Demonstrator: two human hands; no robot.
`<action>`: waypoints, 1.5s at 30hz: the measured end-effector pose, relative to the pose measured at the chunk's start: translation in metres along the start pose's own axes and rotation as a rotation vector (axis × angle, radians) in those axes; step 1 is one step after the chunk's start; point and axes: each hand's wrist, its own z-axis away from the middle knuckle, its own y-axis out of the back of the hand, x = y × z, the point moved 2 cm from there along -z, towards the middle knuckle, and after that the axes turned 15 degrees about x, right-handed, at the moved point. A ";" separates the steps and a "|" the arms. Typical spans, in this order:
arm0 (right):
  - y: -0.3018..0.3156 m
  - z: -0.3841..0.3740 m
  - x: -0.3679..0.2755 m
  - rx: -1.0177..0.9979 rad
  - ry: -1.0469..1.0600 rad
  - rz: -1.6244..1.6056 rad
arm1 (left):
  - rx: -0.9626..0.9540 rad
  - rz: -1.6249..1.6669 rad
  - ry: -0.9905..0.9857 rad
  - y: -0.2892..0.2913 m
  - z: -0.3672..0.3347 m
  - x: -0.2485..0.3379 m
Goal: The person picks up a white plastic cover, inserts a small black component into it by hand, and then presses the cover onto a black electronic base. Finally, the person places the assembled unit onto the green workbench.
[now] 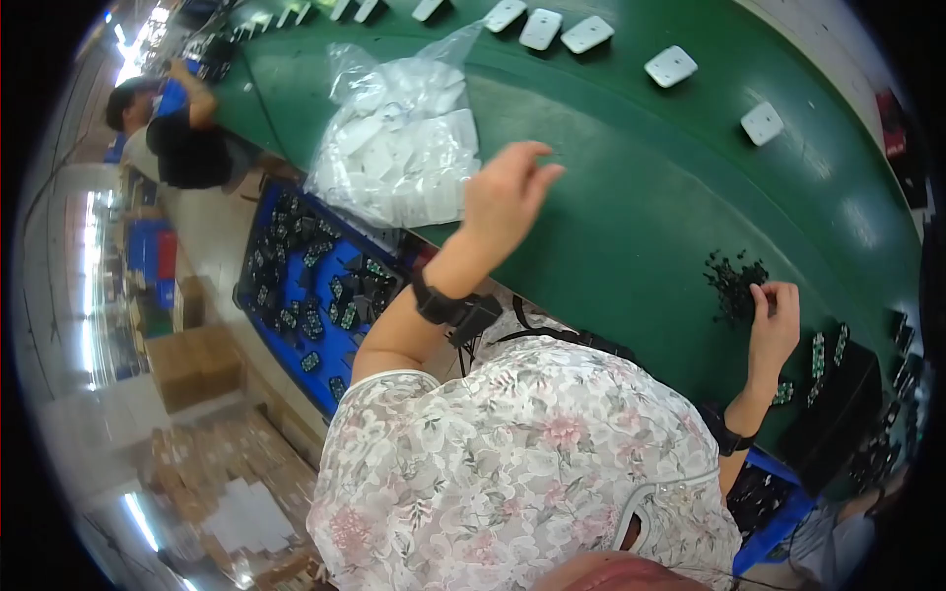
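My left hand (505,202) hovers over the green table (611,197), just right of a clear plastic bag (394,148) full of white pieces. Its thumb and forefinger stand apart and I see nothing between them. At the right, my right hand (777,317) reaches to the edge of a loose pile of small black parts (729,286). The thumb and fingers are pinched together there; what they hold, if anything, is too small to make out. Near that wrist lie green circuit boards (818,357) and a black sheet-like piece (838,419).
White plastic housings (672,66) stand in a spaced row along the table's far side. A blue tray (320,295) of circuit boards and black parts sits below the bag; another blue bin (774,512) is at lower right. A co-worker (182,138) works at far left, near cardboard boxes (194,364).
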 end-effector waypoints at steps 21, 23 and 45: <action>-0.015 0.000 -0.041 -0.085 -0.613 -0.899 | 0.268 -0.133 0.071 0.066 -0.054 -0.056; -0.021 -0.007 -0.065 -0.206 -0.654 -0.994 | 0.065 0.411 0.324 0.028 -0.032 -0.009; -0.037 -0.009 -0.067 -0.202 -0.644 -1.082 | -0.647 0.670 0.143 -0.098 0.037 0.115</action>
